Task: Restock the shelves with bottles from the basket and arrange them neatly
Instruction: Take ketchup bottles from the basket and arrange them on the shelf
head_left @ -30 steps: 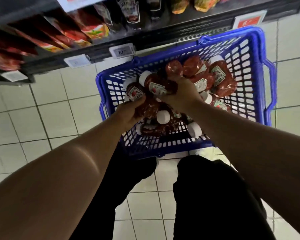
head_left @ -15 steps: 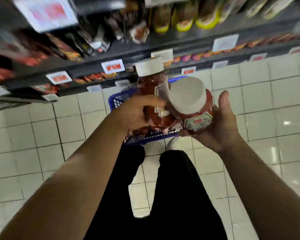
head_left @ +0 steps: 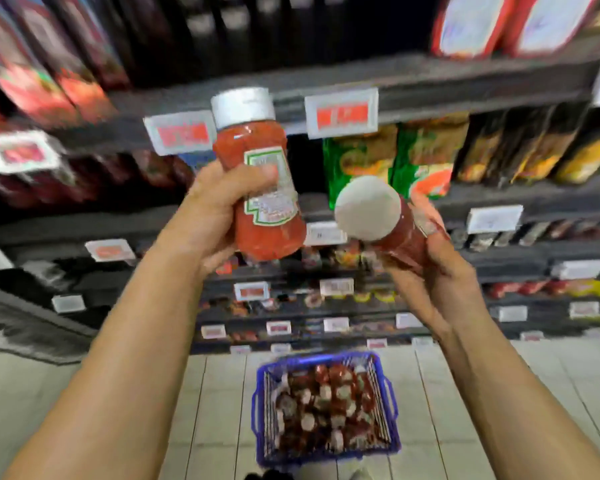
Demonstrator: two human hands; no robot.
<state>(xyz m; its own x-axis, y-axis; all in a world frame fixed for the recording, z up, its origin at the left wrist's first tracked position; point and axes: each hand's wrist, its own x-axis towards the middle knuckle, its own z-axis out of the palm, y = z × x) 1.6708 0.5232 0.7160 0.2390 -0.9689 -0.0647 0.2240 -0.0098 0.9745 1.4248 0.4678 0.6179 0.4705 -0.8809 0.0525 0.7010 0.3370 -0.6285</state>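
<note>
Blur smears shelf labels; left hand [head_left: 212, 209] grips upright bottle [head_left: 262, 188], right hand [head_left: 440, 268] grips tilted bottle [head_left: 395, 230], its fingers mostly hidden.

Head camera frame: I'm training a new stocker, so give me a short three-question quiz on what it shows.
1. True or false: the left hand holds its ketchup bottle with the white cap uppermost.
2. Multiple choice: the bottle in the right hand has its cap pointing A) toward the camera, B) down at the floor, C) away toward the shelves.
3. Fill in: the blue basket sits on the tiled ____ and holds more bottles.

Key: 1 true; 2 A; 3 floor.
</note>
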